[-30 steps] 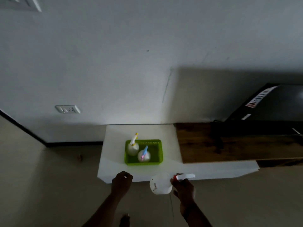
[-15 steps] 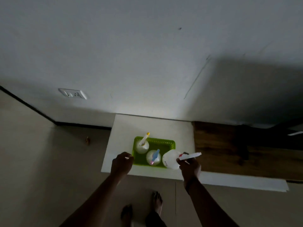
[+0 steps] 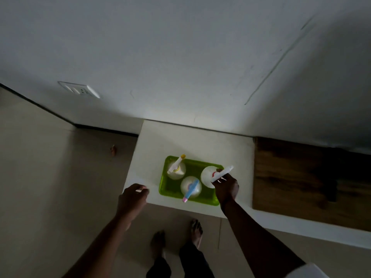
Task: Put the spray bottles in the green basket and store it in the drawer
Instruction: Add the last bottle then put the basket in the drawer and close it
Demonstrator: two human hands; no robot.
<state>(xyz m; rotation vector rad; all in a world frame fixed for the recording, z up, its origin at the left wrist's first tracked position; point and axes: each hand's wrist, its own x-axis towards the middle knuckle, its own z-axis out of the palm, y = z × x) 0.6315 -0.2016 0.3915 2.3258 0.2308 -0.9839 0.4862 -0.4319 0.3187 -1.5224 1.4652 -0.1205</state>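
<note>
Spray bottle with red collar (image 3: 208,174) over the right end of the green basket (image 3: 166,190), gripped at its trigger head by the right hand (image 3: 226,187). The left hand (image 3: 132,199) is curled, apparently empty, at the table (image 3: 180,141) edge. Lower it upright, clear of the blue-nozzled bottle (image 3: 190,189), then release.

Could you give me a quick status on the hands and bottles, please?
Right hand grips third bottle at right end of green basket. Left hand curled, empty. Two other bottles inside. Nothing blocking.
</note>
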